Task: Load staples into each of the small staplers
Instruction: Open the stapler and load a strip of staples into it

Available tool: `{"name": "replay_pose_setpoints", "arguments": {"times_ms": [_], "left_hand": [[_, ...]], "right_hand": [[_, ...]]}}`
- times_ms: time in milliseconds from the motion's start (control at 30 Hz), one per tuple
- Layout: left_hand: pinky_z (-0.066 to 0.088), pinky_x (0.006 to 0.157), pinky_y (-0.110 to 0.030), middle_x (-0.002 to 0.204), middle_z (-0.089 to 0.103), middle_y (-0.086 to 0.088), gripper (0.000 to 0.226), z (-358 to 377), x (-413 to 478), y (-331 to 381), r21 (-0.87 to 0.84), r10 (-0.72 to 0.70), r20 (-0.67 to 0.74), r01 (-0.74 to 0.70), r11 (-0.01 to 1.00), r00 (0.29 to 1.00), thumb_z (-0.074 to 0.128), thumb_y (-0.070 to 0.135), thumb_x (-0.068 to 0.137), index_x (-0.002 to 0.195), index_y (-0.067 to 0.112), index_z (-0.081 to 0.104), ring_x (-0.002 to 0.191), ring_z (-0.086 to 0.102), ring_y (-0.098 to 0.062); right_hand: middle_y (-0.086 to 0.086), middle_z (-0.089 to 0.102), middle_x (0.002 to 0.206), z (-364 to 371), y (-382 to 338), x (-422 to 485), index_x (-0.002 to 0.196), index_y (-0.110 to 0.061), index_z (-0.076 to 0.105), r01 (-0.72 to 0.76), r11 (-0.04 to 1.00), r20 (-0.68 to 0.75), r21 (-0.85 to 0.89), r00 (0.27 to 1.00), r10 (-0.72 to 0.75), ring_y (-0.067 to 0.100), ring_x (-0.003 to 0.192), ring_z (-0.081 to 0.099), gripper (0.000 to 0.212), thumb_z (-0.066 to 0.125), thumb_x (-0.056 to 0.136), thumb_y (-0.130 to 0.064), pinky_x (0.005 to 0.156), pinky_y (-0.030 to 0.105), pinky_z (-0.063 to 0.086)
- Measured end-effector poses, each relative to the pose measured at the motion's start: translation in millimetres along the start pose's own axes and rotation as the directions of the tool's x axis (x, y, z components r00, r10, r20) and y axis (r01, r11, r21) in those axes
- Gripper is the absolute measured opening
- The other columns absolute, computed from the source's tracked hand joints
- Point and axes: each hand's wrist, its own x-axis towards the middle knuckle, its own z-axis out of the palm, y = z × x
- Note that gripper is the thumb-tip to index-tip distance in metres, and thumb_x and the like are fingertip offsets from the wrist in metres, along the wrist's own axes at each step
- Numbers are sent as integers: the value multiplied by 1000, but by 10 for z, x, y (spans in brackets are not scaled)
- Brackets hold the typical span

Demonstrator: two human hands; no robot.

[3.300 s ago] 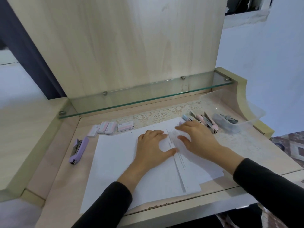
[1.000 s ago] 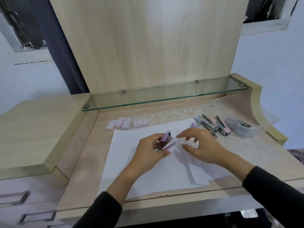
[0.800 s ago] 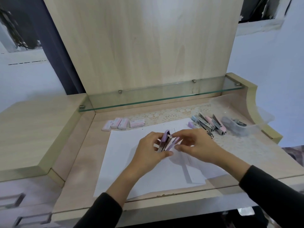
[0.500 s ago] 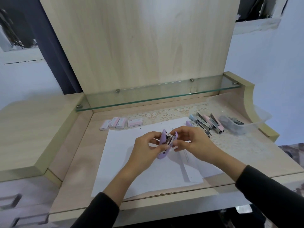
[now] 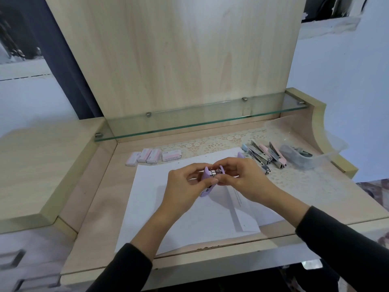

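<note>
Above the middle of the white paper, the left hand grips the purple stapler, fingers and thumb curled round its body. Its long axis runs from 7 to 1 o'clock, the opened metal end pointing to 1 o'clock. The right hand meets that end from 3 o'clock, fingertips pinching the metal track; whether they hold staples too I cannot tell. Staple boxes lie at 11 o'clock on the surface, other staplers at 2 o'clock.
</note>
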Motion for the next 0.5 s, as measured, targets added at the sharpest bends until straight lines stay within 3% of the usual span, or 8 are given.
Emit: {"name": "replay_pose_setpoints", "arguments": {"times_ms": [133, 233, 500], "left_hand": [[52, 73, -14, 82, 69, 6, 19, 13, 1, -8, -34, 12, -3, -12, 999, 1000, 73, 4, 74, 89, 13, 66, 75, 67, -5], [51, 71, -12, 81, 67, 9, 19, 9, 13, -22, 15, 42, 0, -42, 999, 999, 71, 5, 76, 85, 20, 62, 74, 66, -1], [51, 71, -12, 82, 65, 7, 14, -13, 58, -59, 25, 55, 22, -56, 998, 998, 67, 3, 80, 87, 12, 59, 75, 65, 0]], "right_hand": [[9, 70, 85, 29, -3, 7, 100, -1, 64, 5, 1000, -24, 1, 1000, -5, 18, 77, 71, 18, 63, 82, -3, 79, 26, 56], [6, 69, 83, 43, -18, 24, 98, 2, 63, 15, 1000, -14, -10, 1000, -15, 6, 72, 69, 16, 61, 83, -1, 73, 18, 56], [9, 68, 79, 50, -56, 71, 92, 3, 63, 12, 999, -8, -43, 1000, -12, -1, 64, 66, 11, 62, 82, -2, 65, 12, 53]]}}
